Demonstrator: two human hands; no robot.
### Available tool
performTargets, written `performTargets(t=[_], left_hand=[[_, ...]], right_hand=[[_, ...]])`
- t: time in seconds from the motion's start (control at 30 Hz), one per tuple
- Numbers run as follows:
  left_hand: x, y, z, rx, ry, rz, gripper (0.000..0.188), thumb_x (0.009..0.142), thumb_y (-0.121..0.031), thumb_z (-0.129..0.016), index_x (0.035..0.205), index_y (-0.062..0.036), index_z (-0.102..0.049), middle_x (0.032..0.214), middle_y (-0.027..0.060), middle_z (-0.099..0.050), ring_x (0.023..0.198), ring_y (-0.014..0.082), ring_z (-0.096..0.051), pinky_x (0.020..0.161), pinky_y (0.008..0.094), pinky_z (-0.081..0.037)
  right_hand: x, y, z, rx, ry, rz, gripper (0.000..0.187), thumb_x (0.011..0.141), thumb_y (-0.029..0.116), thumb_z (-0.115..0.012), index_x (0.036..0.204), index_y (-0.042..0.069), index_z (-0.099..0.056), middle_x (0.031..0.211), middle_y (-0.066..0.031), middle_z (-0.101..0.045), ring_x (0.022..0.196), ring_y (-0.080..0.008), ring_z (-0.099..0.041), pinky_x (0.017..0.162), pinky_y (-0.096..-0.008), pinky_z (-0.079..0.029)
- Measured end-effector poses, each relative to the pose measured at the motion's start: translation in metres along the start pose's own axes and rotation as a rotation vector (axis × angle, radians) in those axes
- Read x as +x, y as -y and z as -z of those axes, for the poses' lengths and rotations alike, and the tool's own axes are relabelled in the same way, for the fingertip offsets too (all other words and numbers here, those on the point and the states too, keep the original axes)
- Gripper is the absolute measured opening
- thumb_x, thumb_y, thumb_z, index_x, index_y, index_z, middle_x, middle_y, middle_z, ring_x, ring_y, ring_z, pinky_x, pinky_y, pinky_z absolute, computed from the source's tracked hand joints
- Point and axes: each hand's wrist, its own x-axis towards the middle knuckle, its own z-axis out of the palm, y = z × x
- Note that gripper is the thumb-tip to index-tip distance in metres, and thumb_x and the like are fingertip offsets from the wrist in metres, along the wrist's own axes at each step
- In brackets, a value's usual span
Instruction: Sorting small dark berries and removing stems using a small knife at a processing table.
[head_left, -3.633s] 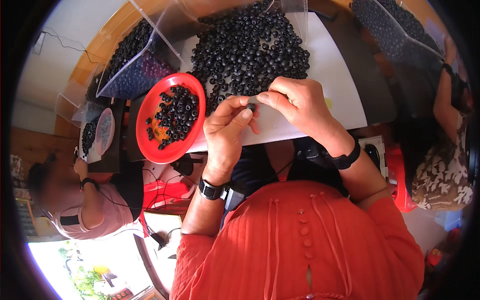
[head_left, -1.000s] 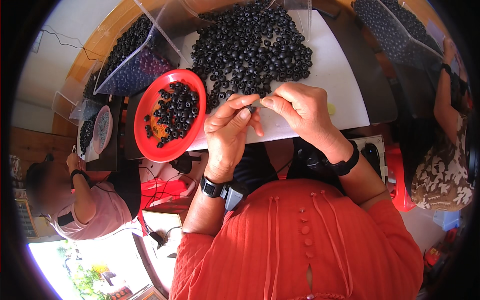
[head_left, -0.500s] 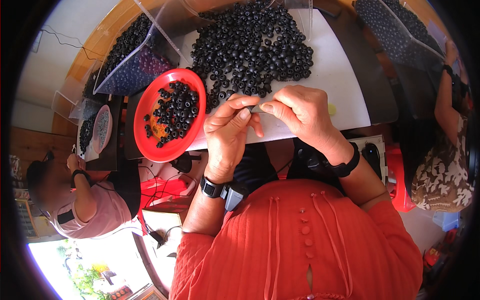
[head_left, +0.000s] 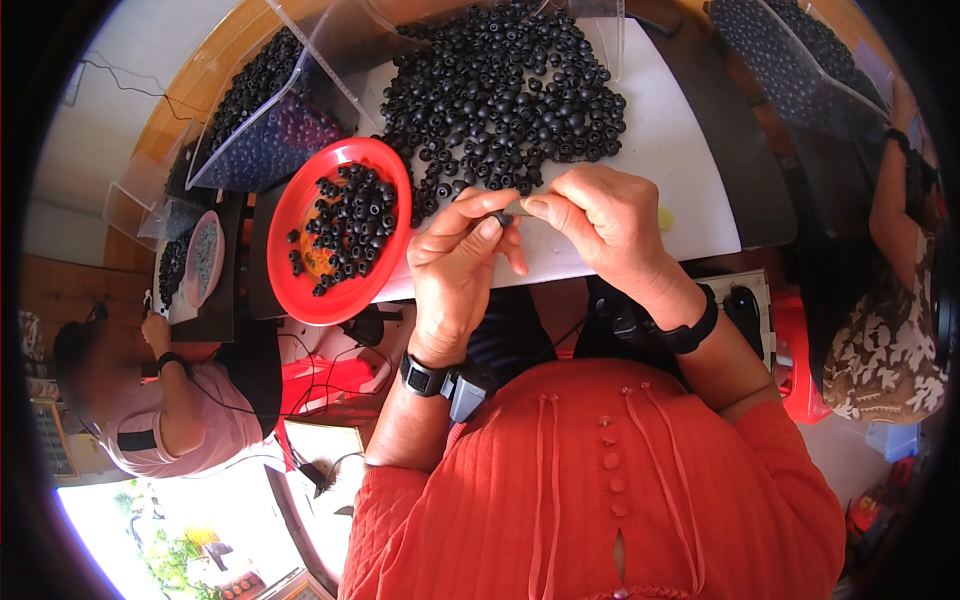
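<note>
My left hand [head_left: 452,262] pinches a small black ring-like piece [head_left: 505,218] between thumb and fingers, above the near edge of the white work surface [head_left: 690,190]. From the right, my right hand [head_left: 610,225] is closed on a thin, flat, blade-like tool [head_left: 516,208], whose tip meets the black piece; most of the tool is hidden in my fingers. Beyond both hands lies a wide heap of similar black pieces [head_left: 500,95], rounded and with holes. A red plate [head_left: 283,270] holding several more of them sits left of my left hand.
Clear plastic bins [head_left: 270,150] of black pieces stand at the far left and another bin [head_left: 800,70] at the far right. A co-worker in a pink top [head_left: 190,430] sits at left beside a small pink tray [head_left: 205,260]. Another person's arm [head_left: 890,200] shows at right.
The blade-like tool has tilted, its tip slightly higher against the black piece. My left hand stays nearly still. The co-worker at left has lowered an arm a little.
</note>
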Motion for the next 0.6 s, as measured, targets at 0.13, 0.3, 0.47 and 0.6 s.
performTargets(t=[0.13, 0.3, 0.47, 0.6], left_hand=[[0.0000, 0.0002, -0.0007, -0.010, -0.005, 0.002, 0.028, 0.105, 0.004, -0.058, 0.131, 0.0070, -0.069, 0.109, 0.0122, -0.066, 0.085, 0.0195, -0.069, 0.070, 0.0315, -0.060], [-0.0011, 0.0002, -0.0014, 0.011, -0.023, 0.012, 0.027, 0.104, 0.003, -0.055, 0.126, 0.0082, -0.070, 0.111, 0.0136, -0.064, 0.090, 0.0228, -0.067, 0.066, 0.0327, -0.058], [-0.0004, -0.0003, -0.0010, 0.011, -0.025, 0.017, 0.026, 0.105, 0.003, -0.055, 0.125, 0.0086, -0.070, 0.112, 0.0137, -0.064, 0.091, 0.0221, -0.066, 0.066, 0.0324, -0.058], [0.0000, -0.0012, -0.0010, -0.010, -0.018, 0.021, 0.025, 0.105, 0.003, -0.056, 0.126, 0.0083, -0.070, 0.111, 0.0130, -0.065, 0.090, 0.0210, -0.067, 0.067, 0.0322, -0.059]], right_hand=[[-0.0007, -0.0005, 0.0006, -0.001, 0.022, -0.026, 0.030, 0.089, 0.021, -0.083, 0.074, 0.007, -0.061, 0.063, -0.0073, -0.059, 0.055, -0.0279, -0.059, 0.050, -0.0399, -0.045], [-0.0004, -0.0009, 0.0010, 0.006, 0.026, -0.005, 0.030, 0.089, 0.021, -0.083, 0.074, 0.007, -0.060, 0.063, -0.0075, -0.058, 0.056, -0.0284, -0.059, 0.051, -0.0405, -0.045], [-0.0018, -0.0025, 0.0011, 0.001, 0.038, 0.004, 0.031, 0.088, 0.021, -0.083, 0.074, 0.008, -0.059, 0.063, -0.0076, -0.057, 0.056, -0.0288, -0.059, 0.051, -0.0409, -0.045], [-0.0022, -0.0022, 0.0020, -0.015, 0.036, 0.039, 0.031, 0.087, 0.021, -0.084, 0.074, 0.008, -0.059, 0.063, -0.0073, -0.057, 0.055, -0.0285, -0.059, 0.050, -0.0407, -0.044]])
